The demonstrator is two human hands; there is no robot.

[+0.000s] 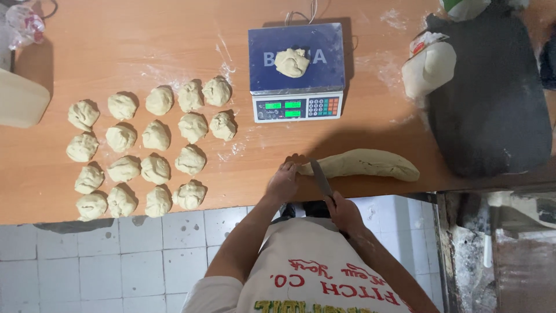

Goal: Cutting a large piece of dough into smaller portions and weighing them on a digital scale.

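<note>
Right hand (343,212) nearest, closed around knife (321,179), blade laid across near end of dough log (362,164). Left hand (283,181) pinches log's end, fingers curled on it. Log lies along counter (145,40) edge, most of its length uncut. Left of hands: nineteen dough balls (147,152) in rows, portioned. Farther back, one dough piece (291,62) sits on digital scale (296,72). Judged: well along, log remains.
</note>
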